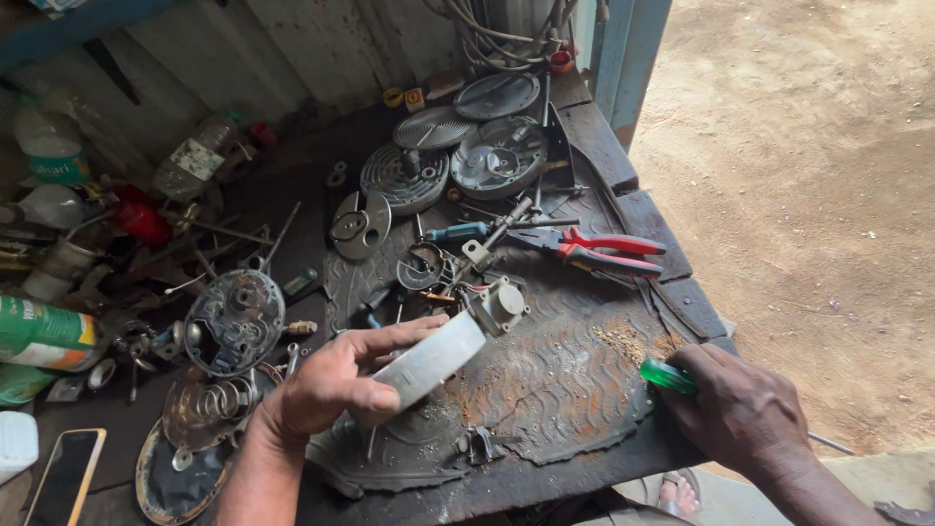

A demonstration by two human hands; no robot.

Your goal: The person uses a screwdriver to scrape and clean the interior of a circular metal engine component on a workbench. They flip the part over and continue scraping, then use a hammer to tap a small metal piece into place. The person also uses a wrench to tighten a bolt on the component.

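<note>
The left hand point(326, 385) grips a pale grey, flat-sided metal housing point(429, 360), thumb along its lower edge and fingers point(409, 336) curled over the top, so the piece sits tilted just above the worn black rubber mat point(565, 390) that covers the dark wooden workbench point(604, 136). The right hand point(735, 409) is closed around a screwdriver with a translucent green plastic handle point(667, 377); only the handle's end pokes out past the knuckles, at the bench's near right edge.

Containers stand well left of the left fingers: a green and white plastic bottle lying on its side point(44, 336), a clear plastic bottle leaning against the wall point(195, 161), and a cloudy white bottle point(49, 146) in the far corner. Their contents cannot be made out.

Just beyond the left fingertips lies a small grey motor part with red wires point(497, 304). Farther out rest red-handled pliers point(604, 251), a blue-handled screwdriver point(463, 232) and several round, ribbed metal plates point(404, 180). Left of the wrist sit a round dark mechanism plate point(234, 321), a coiled steel spring point(224, 399) and a smartphone with an orange rim point(63, 477). A sandalled foot point(677, 492) shows below the bench.
</note>
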